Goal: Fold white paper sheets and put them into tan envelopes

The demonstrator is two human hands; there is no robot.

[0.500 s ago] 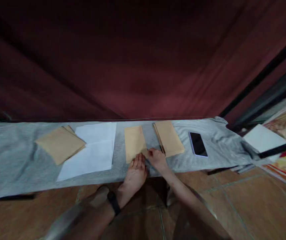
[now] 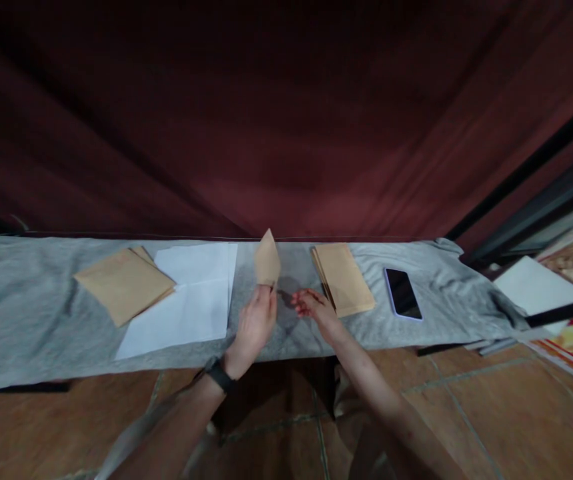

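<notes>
My left hand (image 2: pixel 257 317), with a dark watch on its wrist, grips the lower end of a brown paper envelope (image 2: pixel 267 259). The envelope is tilted up off the grey cloth and seen at a slant. Just to the right, my right hand (image 2: pixel 312 305) is held above the cloth with its fingers loosely curled and apart, touching no envelope. Beside it on the right lies a small stack of brown envelopes (image 2: pixel 346 277). White paper sheets (image 2: pixel 191 310) lie left of my left hand, partly under another pile of brown envelopes (image 2: pixel 123 283).
A grey cloth (image 2: pixel 31 313) covers the long narrow bench. A phone (image 2: pixel 403 293) with a purple edge lies at the right. Behind the bench hangs a dark red curtain (image 2: pixel 286 167). Printed boards and dark bars (image 2: pixel 571 310) stand at the far right, above a tiled floor (image 2: pixel 466 400).
The envelope that lay flat under both hands is now lifted and tilted in my left hand. My right hand has let go of it and its fingers have loosened.
</notes>
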